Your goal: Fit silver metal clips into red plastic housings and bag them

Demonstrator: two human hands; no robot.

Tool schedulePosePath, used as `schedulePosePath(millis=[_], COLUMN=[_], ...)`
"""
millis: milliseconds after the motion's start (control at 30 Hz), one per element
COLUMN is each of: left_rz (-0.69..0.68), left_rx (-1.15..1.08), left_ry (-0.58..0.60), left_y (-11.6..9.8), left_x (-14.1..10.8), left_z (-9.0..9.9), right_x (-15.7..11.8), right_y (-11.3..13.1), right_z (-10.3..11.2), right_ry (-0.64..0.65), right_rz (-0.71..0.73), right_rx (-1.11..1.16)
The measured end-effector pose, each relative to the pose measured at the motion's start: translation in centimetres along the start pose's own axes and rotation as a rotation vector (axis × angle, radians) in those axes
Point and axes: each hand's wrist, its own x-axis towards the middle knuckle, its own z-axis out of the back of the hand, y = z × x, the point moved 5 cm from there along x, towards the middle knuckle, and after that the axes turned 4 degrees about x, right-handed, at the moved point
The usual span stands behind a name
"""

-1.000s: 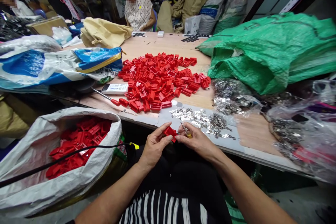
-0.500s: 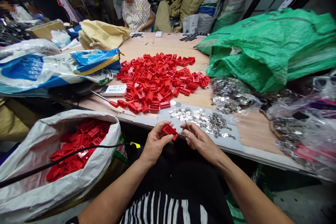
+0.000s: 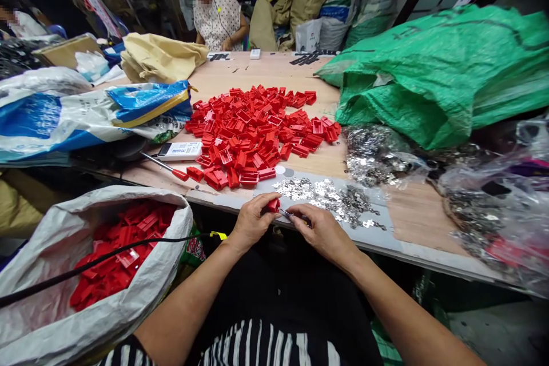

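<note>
My left hand [image 3: 252, 220] pinches a small red plastic housing [image 3: 273, 205] between thumb and fingers, just in front of the table's edge. In my right hand [image 3: 319, 230], fingers are closed on a thin metal tool [image 3: 285, 213], its tip pointing left and touching or nearly touching the housing's end. Most of the tool is hidden by the fingers, so its exact kind is unclear. Beyond my hands, flat silver metal plates [image 3: 326, 197] lie scattered on a grey sheet [image 3: 240, 201]. A large heap of red plastic housings [image 3: 253, 131] covers the middle of the table.
A white sack [image 3: 171, 263] of red housings stands open at my left, with a black cable [image 3: 141, 243] across it. A red-handled rod [image 3: 165, 166] and white box [image 3: 180, 151] lie beside the heap. Green sacking [image 3: 429, 74] fills the right. Another person [image 3: 218, 17] sits opposite.
The tool in my right hand has swung from pointing up to pointing at the red housing. My left hand has turned the housing end-on towards it, and the hands are closer together.
</note>
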Motion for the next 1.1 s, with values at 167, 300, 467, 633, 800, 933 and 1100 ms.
schedulePosePath(millis=[167,300,467,633,800,933,1100], left_rz=[0.013,0.022,0.02,0.02,0.016,0.024,0.044], left_rx=[-0.007,-0.021,-0.023,-0.008,0.001,-0.004,-0.023], left_ry=[0.036,0.041,0.053,0.059,0.035,0.045,0.05], left_y=[0.1,0.2,0.3,0.3,0.5,0.7,0.9], left_x=[0.2,0.3,0.4,0.4,0.4,0.4,0.3], left_z=[0.1,0.1,0.1,0.0,-0.1,-0.2,-0.2], right_x=[0.4,0.5,0.5,0.6,1.2,1.5,1.1], right_y=[-0.1,-0.1,-0.1,0.3,1.5,1.6,0.9], right_z=[0.0,-0.3,-0.6,-0.9,-1.9,-1.9,-0.6], right_ry=[0.02,0.025,0.025,0.056,0.052,0.037,0.017], right_rz=[0.057,0.066,0.052,-0.004,-0.103,-0.09,-0.042], right_rx=[0.0,-0.007,-0.061,-0.142,-0.275,-0.269,-0.125])
